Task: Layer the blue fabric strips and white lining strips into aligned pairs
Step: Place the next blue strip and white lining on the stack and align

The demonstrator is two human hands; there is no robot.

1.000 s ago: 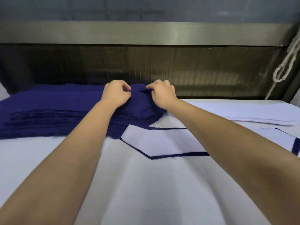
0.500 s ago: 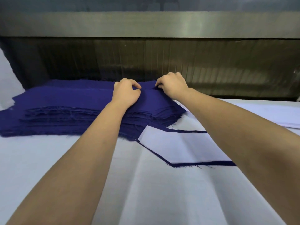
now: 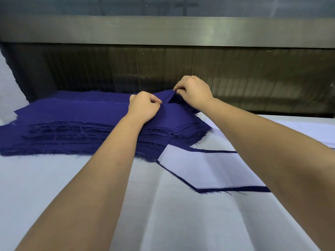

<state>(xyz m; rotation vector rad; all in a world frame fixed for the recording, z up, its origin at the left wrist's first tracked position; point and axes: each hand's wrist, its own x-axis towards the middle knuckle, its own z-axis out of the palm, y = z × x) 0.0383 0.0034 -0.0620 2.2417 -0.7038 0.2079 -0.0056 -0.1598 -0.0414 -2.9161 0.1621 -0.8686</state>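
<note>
A thick stack of blue fabric strips (image 3: 72, 124) lies at the back left of the white table (image 3: 163, 223). My right hand (image 3: 193, 91) pinches the far corner of the top blue strip (image 3: 168, 113) and holds it raised off the stack. My left hand (image 3: 144, 105) sits curled on the stack's top beside it, fingertips pinching the blue cloth. In front of the stack lies a finished pair: a white lining strip (image 3: 208, 169) on a blue strip whose edge (image 3: 233, 189) shows around it. My right forearm hides its right end.
A pile of white lining strips (image 3: 308, 131) lies at the right, behind my right forearm. A dark machine opening (image 3: 181, 69) with a metal bar (image 3: 163, 31) above it runs along the back of the table. White cloth (image 3: 9, 98) hangs at the far left.
My right hand has lifted the far corner of the top blue strip off the stack. The camera has turned left, so the white pile slid toward the right edge.
</note>
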